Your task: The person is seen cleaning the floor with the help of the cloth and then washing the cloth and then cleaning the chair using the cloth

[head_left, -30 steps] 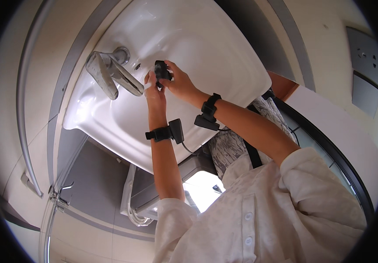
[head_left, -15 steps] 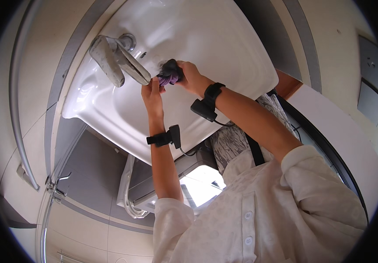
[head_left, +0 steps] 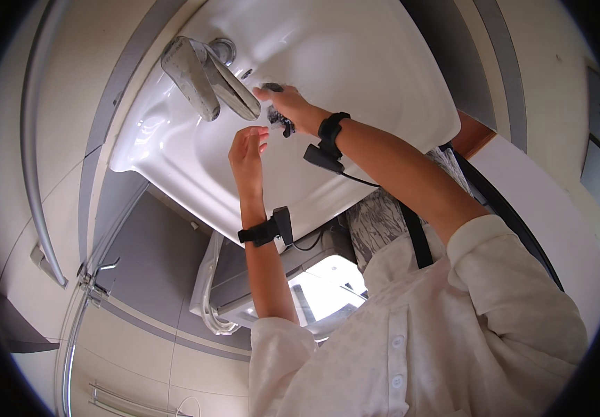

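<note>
In the white washbasin [head_left: 355, 62], my right hand [head_left: 293, 108] grips a wet, bunched dark cloth [head_left: 282, 121]. Parts of the cloth show past the fingers on the far side and hang below them; the rest is hidden by the hand. A metal tap [head_left: 234, 90] stands just left of the cloth, its spout tip close by. My left hand [head_left: 248, 149] is below the spout, apart from the cloth. Its fingers are loosely bent with gaps between them, and nothing shows in them. Black straps with small dark boxes sit on both wrists.
The basin's front rim [head_left: 175, 208] runs below my forearms. A wall rail [head_left: 32, 153] curves down at the left, and a metal hook [head_left: 109, 265] sticks out lower down. Below the basin is a grey appliance with a bright, shiny panel [head_left: 328, 285].
My left hand has let go of the cloth and drawn slightly down from it. The cloth, earlier bunched between both hands with purple showing, now hangs in my right hand. The view has shifted slightly.
</note>
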Available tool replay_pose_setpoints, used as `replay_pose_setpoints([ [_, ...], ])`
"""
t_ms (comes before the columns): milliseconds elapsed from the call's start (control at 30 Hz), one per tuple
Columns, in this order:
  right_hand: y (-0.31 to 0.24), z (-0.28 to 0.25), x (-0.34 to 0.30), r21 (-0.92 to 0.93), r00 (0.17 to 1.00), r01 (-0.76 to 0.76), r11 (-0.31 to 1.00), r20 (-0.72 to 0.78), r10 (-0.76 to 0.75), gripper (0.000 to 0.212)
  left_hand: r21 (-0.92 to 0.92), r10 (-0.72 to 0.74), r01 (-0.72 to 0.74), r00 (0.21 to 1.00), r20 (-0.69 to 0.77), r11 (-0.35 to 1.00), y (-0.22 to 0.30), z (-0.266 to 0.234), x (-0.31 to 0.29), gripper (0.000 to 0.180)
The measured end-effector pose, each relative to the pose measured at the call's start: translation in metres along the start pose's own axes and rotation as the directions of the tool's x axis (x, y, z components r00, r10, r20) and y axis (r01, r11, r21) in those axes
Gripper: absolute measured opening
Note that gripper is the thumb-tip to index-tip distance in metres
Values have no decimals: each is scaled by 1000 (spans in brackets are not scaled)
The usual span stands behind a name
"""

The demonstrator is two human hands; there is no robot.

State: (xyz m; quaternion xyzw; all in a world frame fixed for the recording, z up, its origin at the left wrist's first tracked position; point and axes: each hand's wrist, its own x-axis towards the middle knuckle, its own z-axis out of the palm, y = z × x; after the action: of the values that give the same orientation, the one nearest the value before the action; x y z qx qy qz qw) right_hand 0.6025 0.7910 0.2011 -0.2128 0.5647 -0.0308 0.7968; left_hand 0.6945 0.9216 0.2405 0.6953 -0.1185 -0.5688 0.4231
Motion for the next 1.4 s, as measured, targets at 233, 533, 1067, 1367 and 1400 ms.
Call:
replay_pose_setpoints([
  [233, 10, 16, -9, -317, 950, 174, 932, -196, -244, 39, -620, -228, 278, 960, 160, 734, -26, 30, 39, 36],
  [533, -15, -56, -27, -806, 672, 492, 328, 112, -732, 63, -630, -97, 229, 967, 237, 742, -3, 49, 85, 20],
  [1067, -77, 12, -172, -716, 262, 505, -482, 659, -705, 58, -627, -8, 23, 1000, 27, 779, -13, 52, 67, 9],
  [1367, -98, -33, -175, -463, 829, 559, 688, 322, -457, 42, -762, -115, 234, 972, 207, 604, -16, 24, 18, 24],
  [1400, -105, -41, -169, -281, 896, 390, 877, 336, -291, 39, -870, -94, 180, 984, 154, 458, -15, 25, 13, 25],
])
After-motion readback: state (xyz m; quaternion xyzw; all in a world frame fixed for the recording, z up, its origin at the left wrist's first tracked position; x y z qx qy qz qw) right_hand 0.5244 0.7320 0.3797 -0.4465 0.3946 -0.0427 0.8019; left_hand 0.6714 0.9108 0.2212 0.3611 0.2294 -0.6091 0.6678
